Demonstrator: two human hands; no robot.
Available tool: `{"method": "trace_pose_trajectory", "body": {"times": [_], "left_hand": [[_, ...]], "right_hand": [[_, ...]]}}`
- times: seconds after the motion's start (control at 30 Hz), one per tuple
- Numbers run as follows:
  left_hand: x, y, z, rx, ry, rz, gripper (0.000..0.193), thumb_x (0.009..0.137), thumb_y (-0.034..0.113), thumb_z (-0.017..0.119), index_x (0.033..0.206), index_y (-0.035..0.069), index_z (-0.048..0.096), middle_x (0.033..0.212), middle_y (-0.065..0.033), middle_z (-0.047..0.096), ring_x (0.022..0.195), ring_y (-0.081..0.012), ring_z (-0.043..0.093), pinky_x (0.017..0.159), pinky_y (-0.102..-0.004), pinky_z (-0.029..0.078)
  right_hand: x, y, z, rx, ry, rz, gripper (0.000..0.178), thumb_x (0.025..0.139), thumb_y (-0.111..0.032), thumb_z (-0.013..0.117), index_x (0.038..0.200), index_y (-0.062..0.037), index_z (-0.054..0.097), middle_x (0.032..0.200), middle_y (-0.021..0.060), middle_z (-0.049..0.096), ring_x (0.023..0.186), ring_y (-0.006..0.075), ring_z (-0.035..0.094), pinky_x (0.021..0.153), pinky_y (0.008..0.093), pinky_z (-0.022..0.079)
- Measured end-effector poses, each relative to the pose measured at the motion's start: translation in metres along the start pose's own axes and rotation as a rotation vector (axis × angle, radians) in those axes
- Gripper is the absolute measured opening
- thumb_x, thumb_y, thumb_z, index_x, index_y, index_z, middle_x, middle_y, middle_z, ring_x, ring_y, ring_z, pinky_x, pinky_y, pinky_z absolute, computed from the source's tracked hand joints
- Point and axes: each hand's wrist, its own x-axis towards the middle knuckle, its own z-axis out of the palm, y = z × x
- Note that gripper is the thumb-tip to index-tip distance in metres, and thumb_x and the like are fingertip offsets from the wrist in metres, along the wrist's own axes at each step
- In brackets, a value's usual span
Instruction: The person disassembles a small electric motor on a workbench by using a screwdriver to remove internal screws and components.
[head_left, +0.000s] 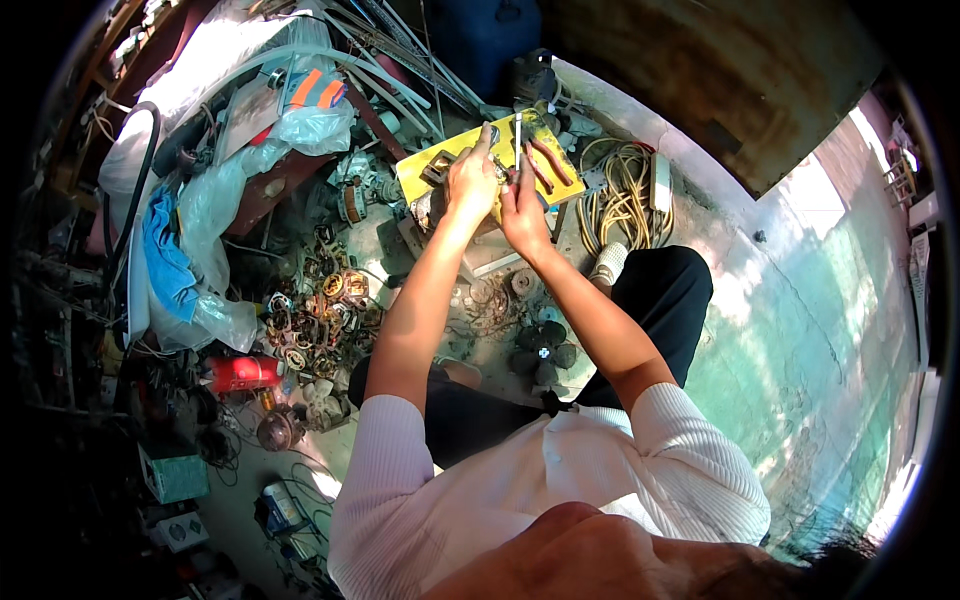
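Both my hands are stretched out over a yellow board [425, 160] on a low stand. My left hand [472, 188] has its index finger pointing forward, while the other fingers curl over something small that I cannot make out. Close beside it, my right hand [524, 215] is closed round the near end of a thin silvery rod-like tool [518, 138], which points away from me. Just right of that tool lie pliers with reddish-brown handles [549, 163] on the board. A brassy metal part [437, 167] sits left of my left hand.
Coiled yellowish cable [625, 195] lies right of the stand, next to a white power strip [661, 183]. Left of my arms is a heap of copper-wound motor parts [325, 300], with a red cylinder [243, 373] nearer. A rusty panel [740, 80] overhangs the far right.
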Motion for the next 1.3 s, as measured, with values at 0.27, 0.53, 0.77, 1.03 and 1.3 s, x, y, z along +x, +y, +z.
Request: {"method": "trace_pose_trajectory", "body": {"times": [0.27,0.53,0.77,1.03,1.3], "left_hand": [[-0.038,-0.043,-0.087,-1.622,-0.342,-0.587,0.032,0.102,0.015,0.041,0.134,0.013,0.041,0.081,0.0015,0.045,0.060,-0.0043,0.040,0.049,-0.0170,0.035],[-0.099,-0.083,-0.123,-1.811,-0.419,-0.584,0.033,0.104,0.018,0.037,0.136,0.012,0.038,0.081,0.0020,0.042,0.059,-0.0030,0.037,0.050,-0.0171,0.033],[-0.144,-0.169,-0.096,-1.695,0.194,-1.028,0.007,0.105,0.021,0.035,0.106,0.019,0.041,0.078,0.0006,0.045,0.058,-0.0078,0.041,0.050,-0.0223,0.038],[-0.161,-0.137,-0.072,-1.482,0.156,-1.123,0.008,0.104,0.023,0.036,0.104,0.017,0.042,0.083,0.0016,0.051,0.062,-0.0081,0.045,0.055,-0.0270,0.043],[-0.166,-0.113,-0.041,-1.487,0.016,-1.084,0.032,0.105,0.025,0.035,0.135,0.015,0.037,0.083,0.0008,0.052,0.063,-0.0073,0.043,0.055,-0.0256,0.044]], "right_hand": [[-0.018,0.022,-0.032,-0.086,0.100,-0.024,0.047,0.097,-0.014,0.047,0.140,-0.0033,0.032,0.110,0.0200,0.060,0.091,0.0303,0.061,0.083,0.0377,0.048],[-0.052,0.041,-0.015,0.132,-0.024,0.216,0.023,0.097,-0.020,0.055,0.107,-0.0016,0.046,0.083,0.0021,0.052,0.071,0.0091,0.047,0.064,0.0261,0.041],[-0.014,-0.027,0.020,-0.376,-0.383,-0.129,0.049,0.076,-0.024,0.080,0.114,-0.0031,0.057,0.096,0.0093,0.058,0.071,0.0182,0.055,0.066,0.0305,0.048],[0.029,-0.049,0.057,-1.111,-0.824,-0.499,0.095,0.065,-0.040,0.082,0.145,-0.0214,0.034,0.132,0.0181,0.047,0.109,0.0380,0.058,0.092,0.0419,0.050],[0.063,-0.052,0.067,-0.987,-0.940,-0.263,0.087,0.057,-0.050,0.085,0.123,-0.0015,0.057,0.102,0.0189,0.068,0.096,0.0331,0.065,0.085,0.0383,0.050]]}}
